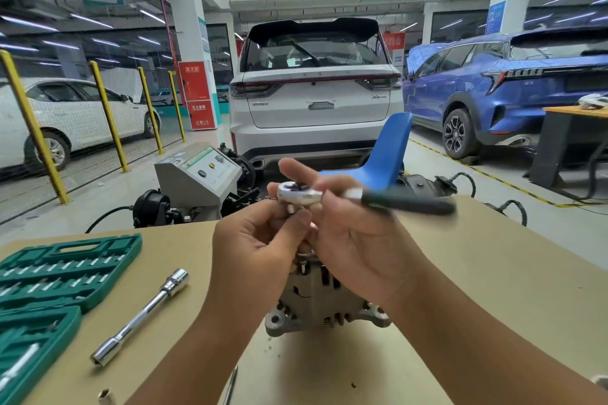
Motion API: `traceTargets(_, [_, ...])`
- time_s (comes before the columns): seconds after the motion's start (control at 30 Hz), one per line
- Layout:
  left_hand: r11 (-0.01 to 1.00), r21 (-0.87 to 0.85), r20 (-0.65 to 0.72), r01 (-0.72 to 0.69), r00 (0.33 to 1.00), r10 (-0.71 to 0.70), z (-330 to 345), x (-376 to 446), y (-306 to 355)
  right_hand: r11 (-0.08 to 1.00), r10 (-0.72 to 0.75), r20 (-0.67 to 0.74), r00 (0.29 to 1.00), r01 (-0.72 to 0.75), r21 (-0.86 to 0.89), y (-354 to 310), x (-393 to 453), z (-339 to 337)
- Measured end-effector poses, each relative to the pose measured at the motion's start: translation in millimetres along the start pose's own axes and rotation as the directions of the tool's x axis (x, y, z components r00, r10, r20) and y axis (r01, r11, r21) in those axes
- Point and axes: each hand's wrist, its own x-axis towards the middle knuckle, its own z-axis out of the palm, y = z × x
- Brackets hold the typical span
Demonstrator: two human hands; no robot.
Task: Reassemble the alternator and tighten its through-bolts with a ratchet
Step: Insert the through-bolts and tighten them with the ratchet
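Note:
The grey metal alternator point(324, 304) stands on the tan table point(493, 273), partly hidden behind both hands. Above it I hold a ratchet point(301, 194) with a round silver head and a dark handle point(408, 202) pointing right, blurred by motion. My right hand point(358, 240) grips the ratchet near its head. My left hand point(260, 240) pinches something small just under the ratchet head; what it is stays hidden by the fingers.
A chrome extension bar with a socket point(141, 317) lies left of the alternator. An open green socket case point(56, 279) fills the table's left side. A small socket point(106, 396) sits at the bottom edge. A blue chair point(385, 154) and a grey machine point(200, 177) stand beyond the table.

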Motion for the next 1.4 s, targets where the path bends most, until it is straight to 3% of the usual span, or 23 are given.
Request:
traceTargets(0.07, [1.000,0.030,-0.004,0.005,1.000,-0.005,-1.8,0.2,0.7,0.995,-0.010,0.031,0.999,0.013,-0.095,0.4,-0.2,3.7])
traceTargets(0.17, [0.999,0.003,0.006,0.053,0.999,-0.053,-4.2,-1.3,-0.7,0.994,0.076,-0.093,0.993,-0.067,0.090,4.6,1.8,1.8])
traceTargets(0.23, [0.998,-0.022,0.009,0.058,0.998,-0.058,-3.6,-2.6,-0.4,0.983,0.099,-0.105,0.990,-0.081,0.164,5.3,2.0,-0.9])
traceTargets(0.57, [0.999,-0.030,0.010,0.012,1.000,-0.011,0.8,-5.0,3.6,0.992,0.095,-0.036,0.995,-0.098,-0.079,-4.1,3.4,4.1])
traceTargets(0.9, [0.999,0.054,0.093,-0.007,0.996,0.002,-2.5,-1.9,0.3,0.991,0.127,-0.056,0.990,-0.128,-0.029,-7.3,3.6,2.6])
traceTargets(1.17, [0.964,0.230,0.022,-0.133,0.991,0.131,2.3,-4.8,-5.0,0.993,0.114,-0.122,0.986,-0.110,0.033,-8.2,3.0,4.1])
traceTargets(1.3, [0.982,0.176,-0.035,-0.068,0.997,0.075,2.5,-3.9,-6.5,0.996,0.090,-0.127,0.988,-0.090,0.007,-6.1,3.0,4.1])
traceTargets(1.4, [0.986,0.152,-0.019,-0.066,0.997,0.069,3.7,-3.3,-5.8,0.993,0.088,-0.169,0.982,-0.073,0.088,-1.2,5.2,3.7])
